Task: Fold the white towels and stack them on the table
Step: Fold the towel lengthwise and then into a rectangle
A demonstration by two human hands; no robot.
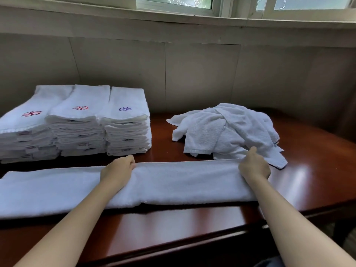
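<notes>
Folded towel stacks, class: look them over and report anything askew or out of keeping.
The right stack has a purple emblem on top; the other two show red. The left stack looks uneven, its layers stepped rather than flush. The middle stack looks fairly square.

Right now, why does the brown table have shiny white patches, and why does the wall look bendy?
In the head view, daylight from the window bounces off the polished table as pale glare; the wide-angle lens bows the sill and the table edge; the long towel looks sharp, with a dark shadow along its near edge.
</notes>
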